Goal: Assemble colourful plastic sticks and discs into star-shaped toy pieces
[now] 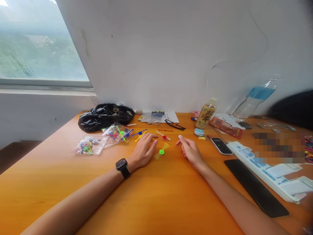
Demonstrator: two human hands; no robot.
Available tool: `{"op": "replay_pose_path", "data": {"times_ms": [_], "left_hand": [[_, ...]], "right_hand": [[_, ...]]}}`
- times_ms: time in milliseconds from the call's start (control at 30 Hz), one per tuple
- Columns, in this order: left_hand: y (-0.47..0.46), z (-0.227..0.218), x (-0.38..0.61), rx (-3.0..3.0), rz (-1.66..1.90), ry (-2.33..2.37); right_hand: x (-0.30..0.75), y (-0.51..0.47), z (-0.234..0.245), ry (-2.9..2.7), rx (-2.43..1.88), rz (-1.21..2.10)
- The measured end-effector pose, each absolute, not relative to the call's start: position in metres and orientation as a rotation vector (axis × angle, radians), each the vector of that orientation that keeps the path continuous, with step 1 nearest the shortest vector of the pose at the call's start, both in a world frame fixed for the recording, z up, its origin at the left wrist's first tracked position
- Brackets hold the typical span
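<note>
My left hand lies flat on the orange table, fingers stretched out, a black watch on its wrist. Between my hands a green and yellow plastic spinner rests on the table, its yellow arms blurred. My right hand pinches a small white round piece at its fingertips. Just beyond lie a red and white spinner and a blue and yellow one.
Two clear bags of coloured plastic pieces and a black plastic bag sit at the left. Glasses, a tea bottle, a water bottle, a phone, a white power strip and a black flat pad fill the right.
</note>
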State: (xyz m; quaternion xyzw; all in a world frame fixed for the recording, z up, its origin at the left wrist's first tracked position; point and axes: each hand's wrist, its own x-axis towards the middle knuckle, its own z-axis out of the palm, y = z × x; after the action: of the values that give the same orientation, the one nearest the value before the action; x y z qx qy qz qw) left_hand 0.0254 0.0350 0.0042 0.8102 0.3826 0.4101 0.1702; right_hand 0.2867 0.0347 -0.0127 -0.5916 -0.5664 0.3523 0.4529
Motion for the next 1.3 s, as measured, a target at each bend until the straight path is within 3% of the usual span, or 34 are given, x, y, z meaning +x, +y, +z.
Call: {"op": "replay_pose_path", "data": {"times_ms": [133,400,767,1300], "left_hand": [[0.038,0.005,0.025,2.198,1.23,1.124],[0.042,0.004,0.025,2.029,1.19,1.192],[0.051,0.005,0.023,1.825,0.953,1.185],[0.05,0.007,0.023,1.819,0.925,1.175]], "right_hand": [[0.287,0.036,-0.016,-1.816,-1.401,0.502],[0.285,0.028,-0.011,-2.185,-1.461,0.195],[0.287,0.028,-0.01,-2.217,-1.492,0.131],[0.29,0.035,-0.017,-2.066,-1.54,0.14]]}}
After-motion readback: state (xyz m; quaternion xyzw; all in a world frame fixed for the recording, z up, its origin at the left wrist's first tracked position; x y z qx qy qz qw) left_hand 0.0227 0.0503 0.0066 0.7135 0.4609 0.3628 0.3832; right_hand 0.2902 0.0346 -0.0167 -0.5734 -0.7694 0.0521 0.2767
